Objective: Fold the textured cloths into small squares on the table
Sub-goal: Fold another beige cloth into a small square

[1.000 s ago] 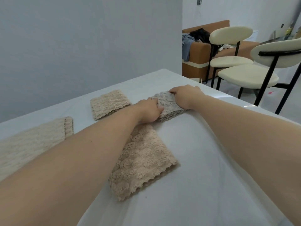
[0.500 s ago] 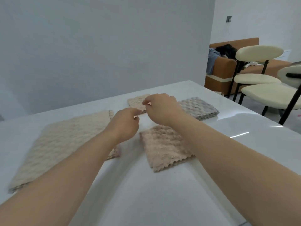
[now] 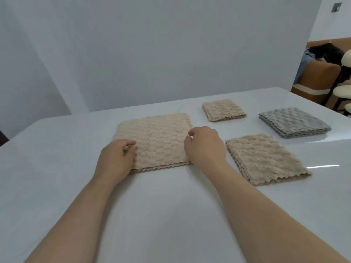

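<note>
Flanking cloth (image 3: 157, 139): left hand (image 3: 115, 158), right hand (image 3: 205, 147)

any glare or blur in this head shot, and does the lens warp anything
head view: soft even light, only faint shadows by the left hand and right hand; glare streaks on the glossy table right of the darker tan cloth and below the grey cloth; little blur, cloth texture reads clearly; wide-angle warp seems to bend the table's far edge.

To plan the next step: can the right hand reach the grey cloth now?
Probably yes. The right hand is at the big beige cloth's edge, and a strip of bare table leads to the grey cloth; nothing stands between.
</note>
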The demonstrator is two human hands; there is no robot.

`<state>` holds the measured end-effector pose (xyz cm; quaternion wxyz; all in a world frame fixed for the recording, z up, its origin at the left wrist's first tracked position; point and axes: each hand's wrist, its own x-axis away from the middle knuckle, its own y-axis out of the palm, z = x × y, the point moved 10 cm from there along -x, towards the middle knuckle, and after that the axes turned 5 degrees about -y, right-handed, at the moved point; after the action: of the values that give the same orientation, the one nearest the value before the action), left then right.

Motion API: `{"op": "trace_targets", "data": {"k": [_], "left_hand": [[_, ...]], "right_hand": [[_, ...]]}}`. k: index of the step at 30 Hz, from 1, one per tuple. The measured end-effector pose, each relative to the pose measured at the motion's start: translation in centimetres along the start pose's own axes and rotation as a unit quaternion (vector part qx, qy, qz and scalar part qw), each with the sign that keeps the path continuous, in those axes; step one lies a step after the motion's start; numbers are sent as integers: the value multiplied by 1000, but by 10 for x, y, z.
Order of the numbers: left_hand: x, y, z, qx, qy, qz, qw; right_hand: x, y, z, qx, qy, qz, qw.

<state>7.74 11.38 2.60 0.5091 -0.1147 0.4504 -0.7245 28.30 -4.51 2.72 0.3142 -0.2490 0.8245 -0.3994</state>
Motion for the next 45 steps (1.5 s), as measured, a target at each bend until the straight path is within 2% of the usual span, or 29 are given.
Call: {"op": "trace_targets", "data": {"k": [5,8,10,15,21,25,27,32,34,35,37,39,43,45], "left_hand": [[-2,8,8,-4,80,0,997],[12,24,30,-57,167,-41,983],[19,35,35,-78,194,-66,976],[20,42,30,-69,183,-88,977],[19,44,24,-70,167,-100,978],[19,40,28,-40,159,-96,982],[18,39,27,-23,156,-94,983],[16,40,23,-28,156,-81,984],[15,41,22,-27,156,-85,984],[15,41,23,-29,159,-86,983],[14,41,23,-36,163,-84,982],[13,38,22,-43,160,-71,984],[12,33,20,-54,151,-49,986],[12,32,18,-47,151,-43,986]], "right_hand": [[-6,26,20,77,12,-18,997],[-8,30,21,79,16,-16,997],[-7,29,20,66,14,-6,998],[-8,28,10,2,-25,25,999],[-1,10,-25,-126,-134,77,980],[17,9,-59,-195,-235,31,952],[25,14,-68,-212,-253,5,944],[26,13,-63,-300,-202,-15,932],[22,14,-54,-380,-144,-18,913],[18,18,-46,-439,-96,-27,893],[15,34,-34,-559,5,-61,827],[14,43,-28,-618,42,-86,780],[15,39,-33,-631,-3,-103,769],[16,35,-31,-604,-16,-85,792]]}}
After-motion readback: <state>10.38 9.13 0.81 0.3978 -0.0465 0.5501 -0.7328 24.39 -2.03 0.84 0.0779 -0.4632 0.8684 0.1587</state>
